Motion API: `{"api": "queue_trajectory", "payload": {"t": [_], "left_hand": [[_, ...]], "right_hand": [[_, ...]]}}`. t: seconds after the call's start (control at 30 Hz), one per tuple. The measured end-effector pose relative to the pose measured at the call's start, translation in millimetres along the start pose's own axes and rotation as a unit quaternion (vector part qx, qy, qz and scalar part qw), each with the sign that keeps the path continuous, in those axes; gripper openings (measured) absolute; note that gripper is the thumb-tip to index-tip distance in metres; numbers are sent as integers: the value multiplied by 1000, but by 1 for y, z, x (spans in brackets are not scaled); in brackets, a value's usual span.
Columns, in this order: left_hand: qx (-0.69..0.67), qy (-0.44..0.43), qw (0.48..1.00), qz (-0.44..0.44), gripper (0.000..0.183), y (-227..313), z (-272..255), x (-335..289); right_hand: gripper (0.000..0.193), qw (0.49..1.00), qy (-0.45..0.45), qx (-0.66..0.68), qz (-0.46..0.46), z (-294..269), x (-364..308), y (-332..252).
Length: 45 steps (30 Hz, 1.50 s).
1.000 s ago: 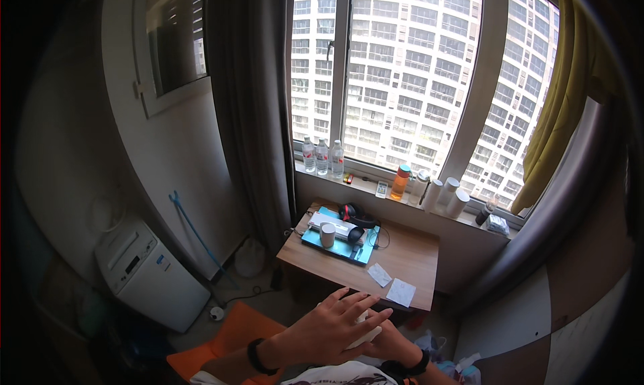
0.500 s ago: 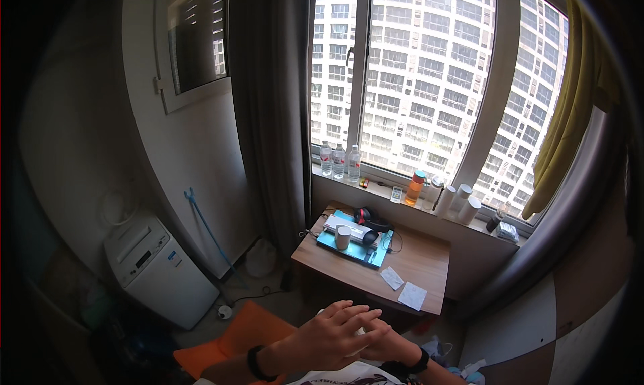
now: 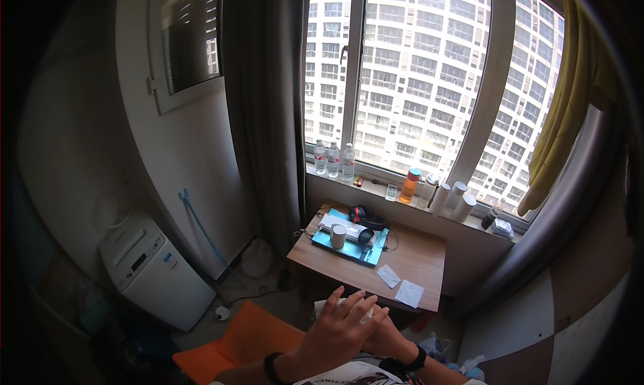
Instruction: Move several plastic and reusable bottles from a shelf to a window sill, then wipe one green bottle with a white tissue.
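Observation:
My left hand (image 3: 330,334) is raised over my lap, its fingers stretched and slightly apart, lying across my right hand. My right hand (image 3: 390,337) is bent in beneath it, its fingers mostly hidden. A crumpled white tissue (image 3: 320,308) shows past the edge of my left hand, and some white also shows between the two hands. My right hand seems to grip it against my left palm. Each wrist wears a dark band. Just beyond my hands, two white sheets, a small one (image 3: 388,276) and a larger one (image 3: 409,293), lie on the wooden desk (image 3: 426,261).
A white mug (image 3: 338,235), headphones (image 3: 365,236) and a flat blue item (image 3: 349,251) are on the desk. Bottles (image 3: 333,159) and white canisters (image 3: 464,208) line the windowsill. An orange chair (image 3: 251,335) stands left of my hands, a white washing machine (image 3: 157,271) farther left.
My left hand's fingers have lifted and spread a little, and more of the white tissue shows beside it. The view has shifted slightly.

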<state>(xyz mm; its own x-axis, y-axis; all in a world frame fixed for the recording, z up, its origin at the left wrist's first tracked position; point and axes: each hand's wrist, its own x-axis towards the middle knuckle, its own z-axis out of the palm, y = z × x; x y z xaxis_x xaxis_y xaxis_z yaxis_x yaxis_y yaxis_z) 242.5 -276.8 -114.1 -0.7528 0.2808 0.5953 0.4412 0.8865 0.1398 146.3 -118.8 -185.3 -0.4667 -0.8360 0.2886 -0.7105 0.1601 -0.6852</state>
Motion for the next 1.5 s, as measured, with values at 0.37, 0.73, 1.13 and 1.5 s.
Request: {"api": "queue_trajectory", "payload": {"t": [0.37,0.73,1.13,1.5], "left_hand": [[-215,68,971,-81,41,-36,-28,-10],[-105,3,994,-10,65,-33,-12,-15],[-153,-72,983,71,49,-36,-15,-17],[-168,-70,983,-23,50,-40,21,6]], "right_hand": [[75,993,17,80,85,-10,-7,-9],[82,999,27,2,25,0,-7,-1],[71,991,-116,40,-43,-5,-2,13],[66,994,-89,63,-11,-13,0,36]]}}
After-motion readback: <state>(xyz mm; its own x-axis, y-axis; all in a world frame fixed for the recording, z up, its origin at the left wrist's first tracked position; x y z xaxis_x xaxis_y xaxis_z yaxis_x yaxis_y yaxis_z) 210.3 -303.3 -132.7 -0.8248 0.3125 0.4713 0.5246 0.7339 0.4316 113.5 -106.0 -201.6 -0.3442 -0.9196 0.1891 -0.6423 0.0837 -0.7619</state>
